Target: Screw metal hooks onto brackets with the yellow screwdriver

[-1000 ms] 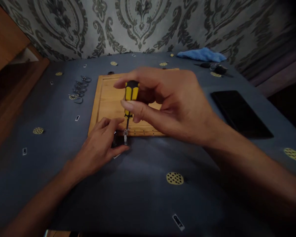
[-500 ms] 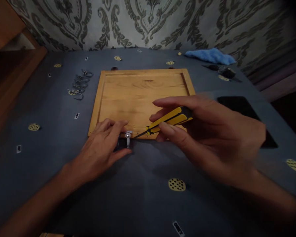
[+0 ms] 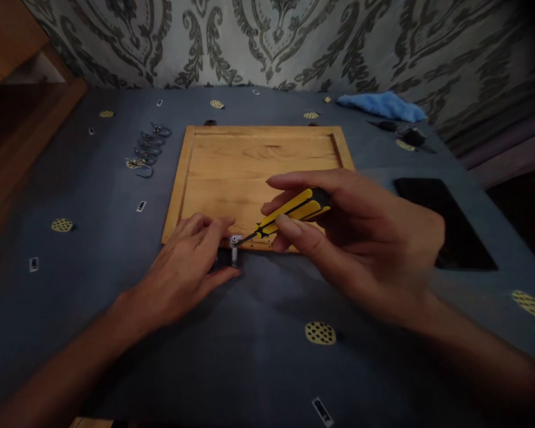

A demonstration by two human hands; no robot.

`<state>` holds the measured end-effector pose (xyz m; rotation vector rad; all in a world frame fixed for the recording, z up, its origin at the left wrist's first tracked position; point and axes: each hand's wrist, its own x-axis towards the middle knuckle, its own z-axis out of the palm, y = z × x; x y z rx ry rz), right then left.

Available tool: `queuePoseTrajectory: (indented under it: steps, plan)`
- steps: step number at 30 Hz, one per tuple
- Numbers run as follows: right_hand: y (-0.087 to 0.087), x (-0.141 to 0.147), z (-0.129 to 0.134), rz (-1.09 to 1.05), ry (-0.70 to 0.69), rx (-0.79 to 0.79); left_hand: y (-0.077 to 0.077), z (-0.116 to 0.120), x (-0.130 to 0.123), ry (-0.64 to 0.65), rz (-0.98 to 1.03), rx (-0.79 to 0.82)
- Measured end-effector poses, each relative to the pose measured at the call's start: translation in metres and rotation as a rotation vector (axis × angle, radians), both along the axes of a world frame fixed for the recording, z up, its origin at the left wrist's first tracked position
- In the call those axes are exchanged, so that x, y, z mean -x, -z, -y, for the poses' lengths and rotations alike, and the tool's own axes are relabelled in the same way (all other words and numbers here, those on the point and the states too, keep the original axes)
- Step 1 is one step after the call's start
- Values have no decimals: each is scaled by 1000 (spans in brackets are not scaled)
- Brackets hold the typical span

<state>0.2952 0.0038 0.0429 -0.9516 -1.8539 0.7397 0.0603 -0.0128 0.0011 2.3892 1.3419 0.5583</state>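
My right hand (image 3: 365, 238) grips a yellow and black screwdriver (image 3: 289, 213) by its handle. The tip meets a small metal hook (image 3: 234, 252) with screw heads on its plate, at the near edge of a wooden panel (image 3: 232, 160). Around that hook curls my left hand (image 3: 191, 255), fingers over the panel's edge and thumb below, so part of the hook is hidden. Small dark holes show along the panel's near edge, right of the hook.
Several metal hooks (image 3: 147, 145) lie in a row left of the panel. A black tablet-like slab (image 3: 446, 223) is on the right. Beyond it are a dark tool (image 3: 408, 132) and a blue cloth (image 3: 383, 106). Wooden furniture (image 3: 31, 107) stands at the left.
My right hand has moved left, bringing the screwdriver tip from beside the hook onto its plate. The left hand stays at the hook. The view has shifted slightly.
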Motion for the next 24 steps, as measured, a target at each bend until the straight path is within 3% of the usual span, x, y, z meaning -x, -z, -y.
queuePoseTrajectory:
  steps: [5, 12, 16, 24]
  plan:
    - [0, 3, 0, 6, 4, -17, 1, 0, 0, -16, -16, 8]
    - [-2, 7, -7, 24, -124, -101, 3, 0, 1, 0, -18, -30]
    - [-9, 11, -11, 68, -125, -95, 5, -2, 2, 30, -9, -49]
    - [-22, 7, -22, 194, -268, -91, 3, -2, 1, 42, -19, -77]
